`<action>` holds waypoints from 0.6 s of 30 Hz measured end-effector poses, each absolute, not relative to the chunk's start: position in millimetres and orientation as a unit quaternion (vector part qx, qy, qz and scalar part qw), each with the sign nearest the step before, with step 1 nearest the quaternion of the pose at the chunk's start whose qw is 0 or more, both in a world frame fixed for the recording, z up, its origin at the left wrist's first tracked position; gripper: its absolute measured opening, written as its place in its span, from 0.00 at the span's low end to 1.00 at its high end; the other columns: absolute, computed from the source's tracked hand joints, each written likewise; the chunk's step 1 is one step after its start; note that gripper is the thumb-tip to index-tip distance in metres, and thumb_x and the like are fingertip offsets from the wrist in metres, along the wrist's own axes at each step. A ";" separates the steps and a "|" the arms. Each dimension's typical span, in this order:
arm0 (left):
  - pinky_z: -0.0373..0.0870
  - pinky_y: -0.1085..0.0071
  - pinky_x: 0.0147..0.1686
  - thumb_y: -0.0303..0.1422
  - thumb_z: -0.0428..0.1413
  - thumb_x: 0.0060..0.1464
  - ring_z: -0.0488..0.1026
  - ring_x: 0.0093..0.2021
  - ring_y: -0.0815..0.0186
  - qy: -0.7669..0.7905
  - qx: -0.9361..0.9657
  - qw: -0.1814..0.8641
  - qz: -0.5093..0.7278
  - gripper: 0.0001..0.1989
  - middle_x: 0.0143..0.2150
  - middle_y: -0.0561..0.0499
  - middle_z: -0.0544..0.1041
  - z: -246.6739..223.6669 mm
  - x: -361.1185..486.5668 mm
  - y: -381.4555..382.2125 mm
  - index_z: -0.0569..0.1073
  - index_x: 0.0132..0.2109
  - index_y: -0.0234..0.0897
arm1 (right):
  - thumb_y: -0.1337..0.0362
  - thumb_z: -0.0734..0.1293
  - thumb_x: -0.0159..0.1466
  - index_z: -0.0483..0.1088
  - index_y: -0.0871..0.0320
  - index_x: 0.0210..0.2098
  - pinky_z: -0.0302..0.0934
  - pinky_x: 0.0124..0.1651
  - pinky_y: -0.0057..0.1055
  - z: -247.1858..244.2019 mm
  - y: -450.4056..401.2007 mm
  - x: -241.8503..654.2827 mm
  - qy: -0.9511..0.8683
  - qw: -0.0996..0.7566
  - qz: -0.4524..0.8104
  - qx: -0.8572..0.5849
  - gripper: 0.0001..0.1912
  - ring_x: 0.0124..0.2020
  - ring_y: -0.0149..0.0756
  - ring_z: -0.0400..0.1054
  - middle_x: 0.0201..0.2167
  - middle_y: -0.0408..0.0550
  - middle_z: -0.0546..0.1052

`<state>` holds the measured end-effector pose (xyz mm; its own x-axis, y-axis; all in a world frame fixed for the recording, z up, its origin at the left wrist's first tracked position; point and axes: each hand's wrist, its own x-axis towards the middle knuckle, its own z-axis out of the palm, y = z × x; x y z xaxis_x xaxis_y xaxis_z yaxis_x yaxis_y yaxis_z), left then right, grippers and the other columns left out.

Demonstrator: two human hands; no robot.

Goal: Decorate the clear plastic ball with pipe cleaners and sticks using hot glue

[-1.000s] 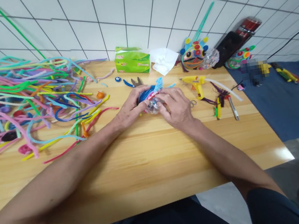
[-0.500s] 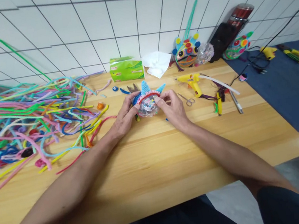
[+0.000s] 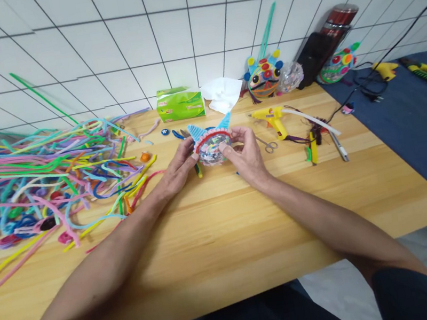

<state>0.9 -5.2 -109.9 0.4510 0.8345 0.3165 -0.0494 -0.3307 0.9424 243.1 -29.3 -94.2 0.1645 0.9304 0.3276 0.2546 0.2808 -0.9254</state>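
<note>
A clear round ornament [image 3: 213, 149] with a red and pink trim band and two light blue pointed ears is held between both hands above the table. My left hand [image 3: 182, 166] has its thumb and fingers closed on the ornament's left edge. On its right side, my right hand [image 3: 245, 154] grips it, with the thumb on the clear front. Pliers, partly hidden, lie behind my left hand. Small scissors [image 3: 268, 145] rest just right of my right hand.
Pipe cleaners [image 3: 49, 175] cover the table's left side. Behind are a green tissue pack [image 3: 180, 103], a white tissue [image 3: 223, 93] and a decorated lion-like head [image 3: 265, 77]. At right are a yellow glue gun [image 3: 274, 120], a pen [image 3: 339, 145] and a dark bottle [image 3: 318, 51].
The ornament has turned between my hands, so its two ears now stand apart at left and right. Both hands still hold it. The view has shifted slightly.
</note>
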 end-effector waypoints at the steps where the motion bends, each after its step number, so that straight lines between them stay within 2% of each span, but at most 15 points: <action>1: 0.63 0.40 0.85 0.49 0.62 0.76 0.65 0.84 0.44 0.287 0.688 0.505 0.435 0.32 0.84 0.44 0.69 -108.9 0.0 -4.5 0.67 0.79 0.48 | 0.42 0.79 0.65 0.69 0.50 0.61 0.81 0.59 0.51 -96.1 -28.3 242.5 -0.564 0.562 0.305 -0.522 0.33 0.61 0.51 0.77 0.62 0.59 0.78; 5: 0.63 0.41 0.85 0.50 0.62 0.76 0.67 0.83 0.44 0.301 0.687 0.507 0.424 0.33 0.84 0.44 0.69 -106.2 -3.4 -3.3 0.68 0.80 0.48 | 0.42 0.82 0.61 0.68 0.50 0.62 0.81 0.62 0.54 -99.2 -24.5 240.9 -0.540 0.558 0.336 -0.533 0.38 0.61 0.53 0.78 0.63 0.60 0.80; 9: 0.64 0.40 0.84 0.52 0.63 0.75 0.68 0.81 0.43 0.356 0.686 0.487 0.407 0.34 0.82 0.44 0.72 -109.4 -8.9 -0.6 0.69 0.79 0.47 | 0.42 0.81 0.61 0.68 0.51 0.61 0.81 0.62 0.56 -95.7 -24.6 240.9 -0.543 0.547 0.360 -0.526 0.37 0.58 0.53 0.80 0.61 0.60 0.83; 13: 0.65 0.40 0.83 0.54 0.64 0.73 0.71 0.79 0.44 0.365 0.684 0.481 0.409 0.36 0.81 0.42 0.72 -114.3 -12.4 4.8 0.69 0.79 0.46 | 0.39 0.80 0.62 0.69 0.49 0.60 0.80 0.62 0.55 -94.8 -25.7 241.7 -0.556 0.533 0.370 -0.520 0.36 0.58 0.53 0.80 0.62 0.58 0.82; 18: 0.70 0.42 0.80 0.53 0.66 0.72 0.74 0.77 0.45 0.340 0.684 0.497 0.411 0.35 0.81 0.42 0.73 -113.2 -11.9 9.4 0.71 0.78 0.45 | 0.33 0.79 0.60 0.69 0.48 0.60 0.81 0.61 0.57 -98.4 -24.3 243.9 -0.557 0.524 0.395 -0.509 0.40 0.59 0.54 0.79 0.63 0.59 0.81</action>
